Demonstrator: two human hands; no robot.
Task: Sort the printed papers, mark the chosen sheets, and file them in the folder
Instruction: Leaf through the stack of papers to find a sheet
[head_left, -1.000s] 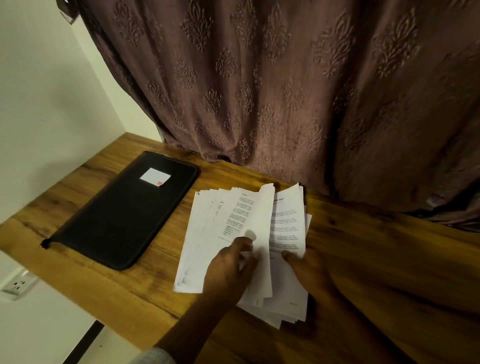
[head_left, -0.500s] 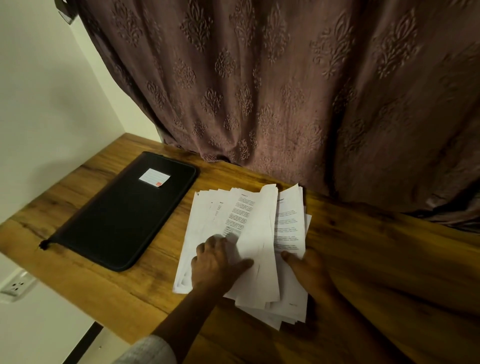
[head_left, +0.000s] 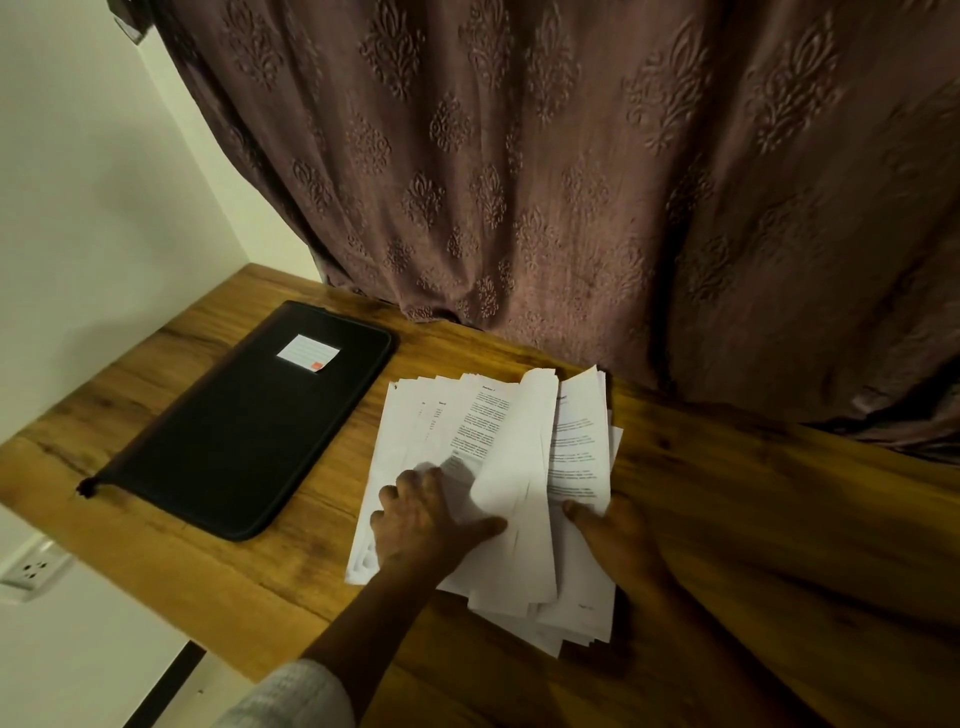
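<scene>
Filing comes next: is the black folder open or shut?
Shut: black folder lies flat on the table, cover down, label on top.

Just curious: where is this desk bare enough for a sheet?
Widest: wooden desk right of the fanned white printed papers, below the brown curtain. Also the near edge before the black zipped folder. Between folder and papers: tight.

Dim, warm light. The wall (head_left: 78, 208) left of the curtain (head_left: 519, 182) is brightest; the surface (head_left: 779, 519) below the curtain's right half lies in shadow. Wide-angle bending warps the edges; print on the papers (head_left: 582, 441) blurs.
</scene>
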